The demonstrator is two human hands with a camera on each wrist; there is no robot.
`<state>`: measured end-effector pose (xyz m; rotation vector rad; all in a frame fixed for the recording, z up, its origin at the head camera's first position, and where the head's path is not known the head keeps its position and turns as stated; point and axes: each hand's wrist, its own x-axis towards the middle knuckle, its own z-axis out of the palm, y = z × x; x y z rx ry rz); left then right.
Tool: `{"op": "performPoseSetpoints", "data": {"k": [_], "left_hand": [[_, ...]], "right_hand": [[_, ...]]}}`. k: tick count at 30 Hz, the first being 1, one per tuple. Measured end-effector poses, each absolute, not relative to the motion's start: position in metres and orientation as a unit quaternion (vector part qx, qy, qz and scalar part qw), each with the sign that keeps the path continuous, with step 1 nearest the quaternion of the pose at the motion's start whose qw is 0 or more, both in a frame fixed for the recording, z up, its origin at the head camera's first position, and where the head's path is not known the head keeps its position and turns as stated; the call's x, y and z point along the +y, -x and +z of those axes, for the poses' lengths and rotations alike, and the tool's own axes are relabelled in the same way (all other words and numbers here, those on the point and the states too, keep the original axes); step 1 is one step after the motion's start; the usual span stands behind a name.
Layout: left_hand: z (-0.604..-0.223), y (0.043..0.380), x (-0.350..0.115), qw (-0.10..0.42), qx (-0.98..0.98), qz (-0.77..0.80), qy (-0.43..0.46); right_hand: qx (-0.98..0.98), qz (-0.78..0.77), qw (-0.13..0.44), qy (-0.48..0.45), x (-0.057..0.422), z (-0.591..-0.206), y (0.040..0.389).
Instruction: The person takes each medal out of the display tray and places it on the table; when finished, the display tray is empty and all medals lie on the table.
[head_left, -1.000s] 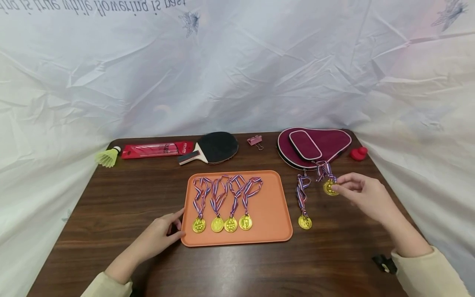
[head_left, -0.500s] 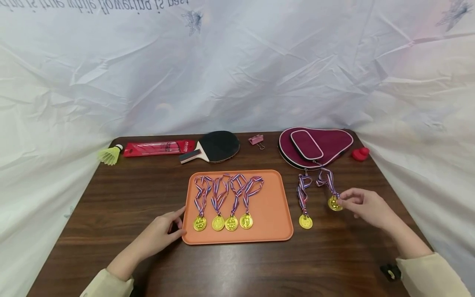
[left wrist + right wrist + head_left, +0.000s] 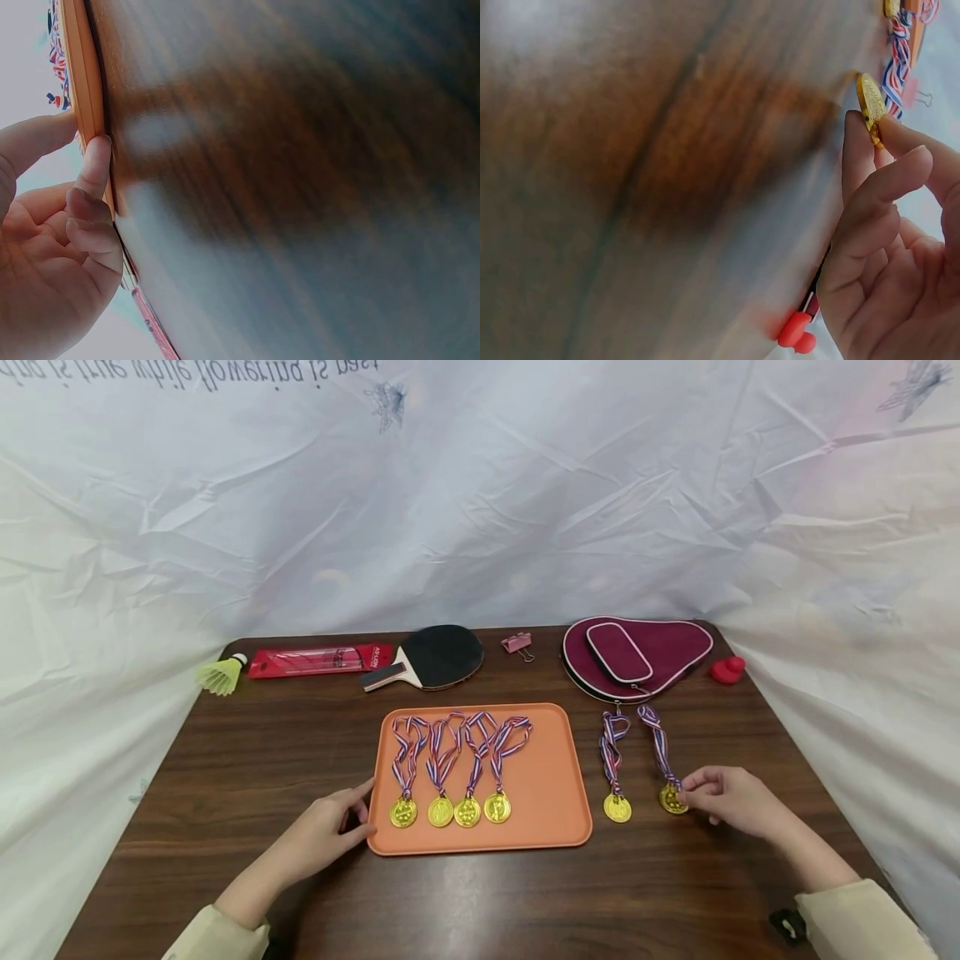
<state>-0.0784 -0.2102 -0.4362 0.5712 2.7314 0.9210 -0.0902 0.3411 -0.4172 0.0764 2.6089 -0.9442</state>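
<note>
At the orange tray's [image 3: 480, 850] left edge, my left hand [image 3: 322, 831] grips the rim with thumb and finger. Several gold medals on striped ribbons lie in the tray, side by side, with ribbons toward the back; one is the rightmost tray medal [image 3: 497, 807]. To the right of the tray, a loose medal [image 3: 617, 807] lies on the table, its ribbon pointing away. My right hand [image 3: 731, 797] pinches another medal [image 3: 671, 799] between thumb and finger. In the right wrist view the pinched medal [image 3: 871, 105] is tilted on edge, its ribbon trailing behind.
Along the back of the brown table [image 3: 480, 910] lie a shuttlecock [image 3: 221, 675], a red packet [image 3: 318, 661], a table tennis bat [image 3: 446, 657], a pink binder clip [image 3: 517, 643], a maroon bat case [image 3: 660, 647] and a small red object [image 3: 727, 670]. White cloth surrounds the table.
My right hand has come toward the person, drawing the pinched medal away from the bat case; its ribbon has straightened beside the loose medal. My left hand has stayed at the tray.
</note>
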Motion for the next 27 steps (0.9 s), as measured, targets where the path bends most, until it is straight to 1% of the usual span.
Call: {"op": "performPoseSetpoints", "data": {"k": [9,16,21,23,27], "left_hand": [[-0.437,0.078,-0.21,0.099,0.925,0.311,-0.194],[-0.437,0.079,-0.21,0.096,0.923,0.315,-0.197],[-0.437,0.079,-0.21,0.097,0.923,0.316,-0.198],[-0.437,0.079,-0.21,0.098,0.923,0.316,-0.198],[-0.438,0.079,-0.21,0.1,0.922,0.318,-0.195]], "right_hand": [[0.952,-0.26,0.155,-0.04,0.337,-0.419,0.085],[0.954,-0.248,0.164,-0.05,0.337,-0.42,0.084],[0.953,-0.247,0.168,-0.042,0.342,-0.41,0.086],[0.956,-0.245,0.156,-0.033,0.342,-0.402,0.087],[0.97,-0.225,0.095,0.002,0.332,-0.386,0.089]]}}
